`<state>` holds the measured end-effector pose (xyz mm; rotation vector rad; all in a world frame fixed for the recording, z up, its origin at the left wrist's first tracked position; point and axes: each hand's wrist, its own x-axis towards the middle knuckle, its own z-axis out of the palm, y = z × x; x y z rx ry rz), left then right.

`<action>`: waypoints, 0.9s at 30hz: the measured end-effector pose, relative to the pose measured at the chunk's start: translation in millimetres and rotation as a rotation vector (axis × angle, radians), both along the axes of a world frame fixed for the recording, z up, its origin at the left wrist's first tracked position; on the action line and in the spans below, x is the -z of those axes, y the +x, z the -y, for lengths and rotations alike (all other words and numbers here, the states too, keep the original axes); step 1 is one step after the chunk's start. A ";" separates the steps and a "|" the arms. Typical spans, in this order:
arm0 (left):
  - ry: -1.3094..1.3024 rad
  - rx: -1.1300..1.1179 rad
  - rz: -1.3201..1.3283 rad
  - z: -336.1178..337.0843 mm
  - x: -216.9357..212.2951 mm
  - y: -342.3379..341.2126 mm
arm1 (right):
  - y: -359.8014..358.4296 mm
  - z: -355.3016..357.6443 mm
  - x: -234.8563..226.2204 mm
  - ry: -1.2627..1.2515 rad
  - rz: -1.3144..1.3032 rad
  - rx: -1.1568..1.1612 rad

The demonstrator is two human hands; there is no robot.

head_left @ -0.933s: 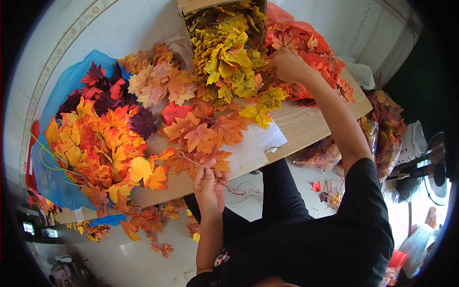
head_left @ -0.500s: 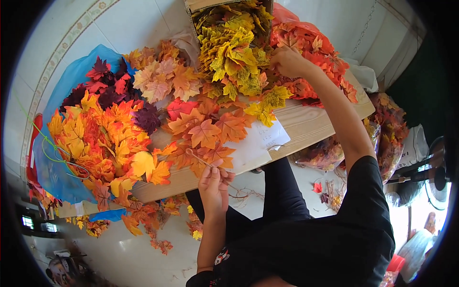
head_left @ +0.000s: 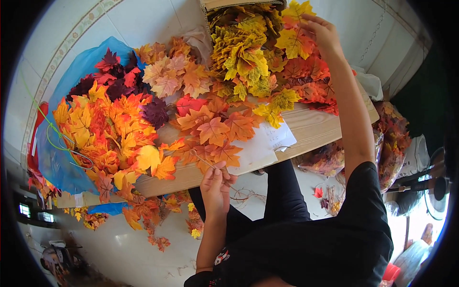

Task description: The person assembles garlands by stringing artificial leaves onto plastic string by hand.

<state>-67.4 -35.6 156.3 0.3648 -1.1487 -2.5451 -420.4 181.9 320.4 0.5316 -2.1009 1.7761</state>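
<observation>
My left hand [head_left: 216, 190] is pinched around a thin brown stem [head_left: 202, 159], whose looped tip points up and left over the bench's near edge. At the far right, my right hand [head_left: 322, 34] is raised with its fingers closed on yellow-and-orange artificial maple leaves [head_left: 292, 42]. Below that hand lies a heap of red-orange maple leaves [head_left: 313, 79]. To its left, yellow-green leaves [head_left: 244, 52] fill a cardboard box [head_left: 244, 5] tipped toward me. Orange maple leaves [head_left: 213, 131] spread over the bench just beyond my left hand.
The wooden bench [head_left: 315, 125] carries a written-on paper [head_left: 267, 143] and a blue bag [head_left: 62, 119] of orange-yellow leaves [head_left: 107, 129]. Pale peach leaves [head_left: 174, 76] lie by the box. Filled clear bags [head_left: 322, 155] stand below at right. Leaf strands [head_left: 153, 220] hang below the bench at left.
My right hand has risen up and right from the red-orange heap, bringing up yellow-and-orange leaves. My left hand still holds the stem in nearly the same place. The view has shifted slightly.
</observation>
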 end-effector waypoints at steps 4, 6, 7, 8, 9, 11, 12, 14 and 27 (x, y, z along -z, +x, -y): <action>-0.007 0.002 -0.018 2.2 2.4 1.9 | 13.8 23.8 -15.4 -0.582 0.073 -0.316; 0.001 0.005 0.003 1.3 1.7 2.9 | 0.4 39.5 -10.1 -0.698 0.113 -0.470; -0.001 0.000 0.001 0.7 1.7 3.3 | -1.1 52.5 -4.3 -0.720 0.114 -0.503; -0.001 -0.012 0.009 2.6 3.9 6.1 | 15.4 79.4 -3.9 -0.809 0.160 -0.501; -0.002 -0.002 0.010 0.5 2.9 5.2 | 10.0 89.1 1.5 -0.767 0.159 -0.534; -0.001 0.001 0.007 -0.4 1.2 6.7 | 9.1 115.3 16.8 -0.594 0.140 -0.468; 0.003 0.005 0.006 -0.4 0.8 7.8 | 17.6 125.4 21.2 -0.463 0.118 -0.363; -0.009 0.004 0.008 0.2 1.3 9.1 | 19.9 134.8 28.6 0.169 -0.071 -0.022; -0.053 -0.033 0.036 -0.5 0.7 2.2 | 18.7 10.4 21.6 0.712 -0.431 0.090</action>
